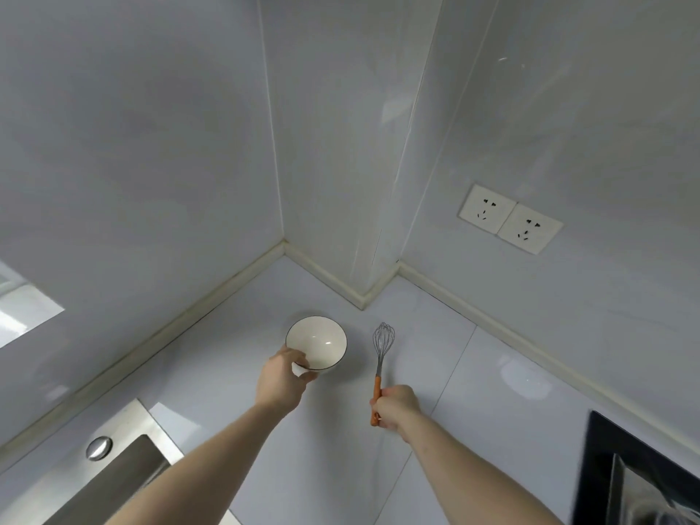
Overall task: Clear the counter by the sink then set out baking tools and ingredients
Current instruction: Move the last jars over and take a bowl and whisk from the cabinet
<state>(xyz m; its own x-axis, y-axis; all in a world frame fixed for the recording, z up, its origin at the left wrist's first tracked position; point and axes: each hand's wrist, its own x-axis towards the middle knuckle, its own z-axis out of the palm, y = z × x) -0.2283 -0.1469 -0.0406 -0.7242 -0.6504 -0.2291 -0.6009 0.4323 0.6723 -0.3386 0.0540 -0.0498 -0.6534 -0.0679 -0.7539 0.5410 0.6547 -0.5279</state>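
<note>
Where the counter (473,392) runs into the wall corner, a white bowl (316,342) with a thin dark rim sits upright on the pale surface, its inside showing only two small glints of light. The left hand (282,380) grips the bowl at its near-left edge — thumb over the rim, fingers curled under the outer wall. Just right of the bowl, apart from it, lies a whisk (382,358): steel wire head pointing toward the corner, steel neck, orange handle toward the person. The right hand (396,407) is closed in a fist round the lower part of the orange handle; the handle's end shows below the fingers. Whether the wire head rests on the counter or is held slightly above it — cannot tell from this view.

Both forearms are bare and reach in from the lower edge of the head view.

Surroundings: a steel sink (125,460) occupies the lower left, with a round chrome cap (99,447) on its rim. A black cooktop (606,467) edge enters at the lower right, well apart from the whisk. On the right-hand wall, above the counter, sit two white outlets (509,218) side by side. A cream sealing strip (492,316) follows the joint between counter and walls. Walls are glossy pale grey panels.
</note>
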